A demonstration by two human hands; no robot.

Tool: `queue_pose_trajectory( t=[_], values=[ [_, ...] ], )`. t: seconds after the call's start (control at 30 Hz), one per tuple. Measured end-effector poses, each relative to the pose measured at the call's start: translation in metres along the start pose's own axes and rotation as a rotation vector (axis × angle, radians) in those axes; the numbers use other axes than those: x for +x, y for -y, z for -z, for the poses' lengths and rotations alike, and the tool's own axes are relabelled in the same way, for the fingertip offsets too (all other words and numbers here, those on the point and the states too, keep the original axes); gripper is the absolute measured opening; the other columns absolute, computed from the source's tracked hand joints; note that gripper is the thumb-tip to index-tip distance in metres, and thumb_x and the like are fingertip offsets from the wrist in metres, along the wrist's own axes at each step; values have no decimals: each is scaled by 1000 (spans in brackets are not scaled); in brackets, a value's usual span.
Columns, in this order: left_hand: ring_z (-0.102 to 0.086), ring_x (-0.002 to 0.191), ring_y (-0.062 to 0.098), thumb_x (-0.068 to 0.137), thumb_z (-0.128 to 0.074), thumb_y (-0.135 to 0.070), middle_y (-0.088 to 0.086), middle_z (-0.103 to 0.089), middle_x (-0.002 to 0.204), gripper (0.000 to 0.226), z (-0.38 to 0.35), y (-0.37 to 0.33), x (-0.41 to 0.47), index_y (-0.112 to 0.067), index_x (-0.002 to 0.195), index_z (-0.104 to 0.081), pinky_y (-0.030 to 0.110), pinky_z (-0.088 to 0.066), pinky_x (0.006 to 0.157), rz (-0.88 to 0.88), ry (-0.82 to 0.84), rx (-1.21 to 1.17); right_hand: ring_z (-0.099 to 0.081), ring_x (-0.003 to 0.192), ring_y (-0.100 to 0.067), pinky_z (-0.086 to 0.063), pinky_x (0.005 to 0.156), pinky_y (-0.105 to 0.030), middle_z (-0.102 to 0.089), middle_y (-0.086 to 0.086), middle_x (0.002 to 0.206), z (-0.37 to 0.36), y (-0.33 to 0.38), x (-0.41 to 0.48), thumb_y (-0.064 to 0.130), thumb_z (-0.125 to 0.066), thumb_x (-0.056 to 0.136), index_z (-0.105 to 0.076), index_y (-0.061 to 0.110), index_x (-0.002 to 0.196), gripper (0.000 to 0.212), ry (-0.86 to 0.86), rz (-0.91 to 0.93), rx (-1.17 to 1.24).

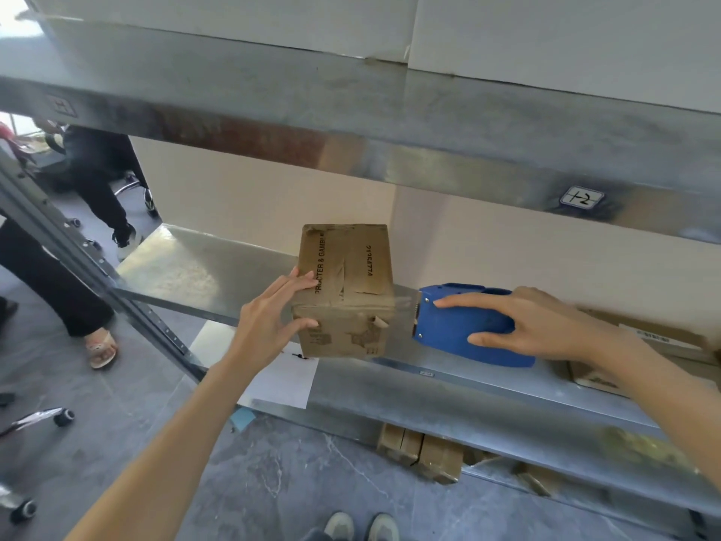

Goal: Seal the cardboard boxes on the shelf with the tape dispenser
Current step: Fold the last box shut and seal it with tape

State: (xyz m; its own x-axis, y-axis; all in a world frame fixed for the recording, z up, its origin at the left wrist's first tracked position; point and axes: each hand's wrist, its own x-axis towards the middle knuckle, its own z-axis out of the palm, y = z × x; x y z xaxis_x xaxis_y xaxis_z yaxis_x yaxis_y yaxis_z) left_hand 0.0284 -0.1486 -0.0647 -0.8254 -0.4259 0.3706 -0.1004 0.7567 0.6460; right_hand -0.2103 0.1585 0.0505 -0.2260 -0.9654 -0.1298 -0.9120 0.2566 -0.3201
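Observation:
A small brown cardboard box [345, 290] with black print stands at the front edge of the middle metal shelf [203, 267]. My left hand [273, 314] clasps its left front corner, fingers on top and thumb on the front face. Just right of the box, my right hand [542, 326] grips a blue tape dispenser [464, 326], whose toothed end is close to the box's right side. A stretch of clear tape seems to run from the dispenser to the box. Old tape strips cross the box top.
An upper metal shelf [390, 123] overhangs the work area. Another flat cardboard box [640, 345] lies at the right on the same shelf. Several small boxes [421, 451] sit on the lower shelf. A white paper sheet [281, 376] hangs below. People's legs [78, 306] and chair wheels are at left.

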Motion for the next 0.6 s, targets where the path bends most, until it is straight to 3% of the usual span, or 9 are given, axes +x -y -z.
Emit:
queue_pose_trajectory(
  t=[0.17,0.27,0.37,0.5,0.6],
  values=[
    [-37,142,0,77,-82,-29,-14,-55,141,62,-1,-1,0,-29,134,-58,45,-51,102,2,-21,7,-41,50,-8,-32,58,-20,-48,44,66,-6,12,12,45,-52,98,-18,71,135,57,0,-53,-102],
    [-37,143,3,77,-83,-26,-16,-55,138,62,-2,-2,0,-28,134,-58,43,-52,101,-5,-32,8,-43,55,-5,-30,58,-19,-51,14,57,-15,18,22,46,-49,99,-12,71,136,59,-66,-93,-110],
    [-38,143,6,77,-83,-26,-18,-56,133,61,-3,-3,0,-27,133,-59,43,-53,100,-8,-47,-23,-44,62,-9,-37,63,-27,-44,12,63,-20,27,27,46,-43,101,-7,64,143,58,-85,-97,-194],
    [-35,144,4,78,-75,-36,-16,-57,135,56,-8,-6,-1,-21,131,-62,32,-50,102,4,-59,-68,-43,60,-13,-38,57,-28,-30,12,60,-35,42,39,42,-38,104,-8,48,153,58,-108,-136,-358],
    [-34,144,1,79,-75,-36,-16,-56,137,56,-9,-8,-2,-22,131,-62,30,-48,103,-2,-55,-82,-42,57,-15,-41,55,-29,-35,7,63,-52,44,52,43,-39,104,-12,43,155,57,-151,-216,-393]
  ],
)
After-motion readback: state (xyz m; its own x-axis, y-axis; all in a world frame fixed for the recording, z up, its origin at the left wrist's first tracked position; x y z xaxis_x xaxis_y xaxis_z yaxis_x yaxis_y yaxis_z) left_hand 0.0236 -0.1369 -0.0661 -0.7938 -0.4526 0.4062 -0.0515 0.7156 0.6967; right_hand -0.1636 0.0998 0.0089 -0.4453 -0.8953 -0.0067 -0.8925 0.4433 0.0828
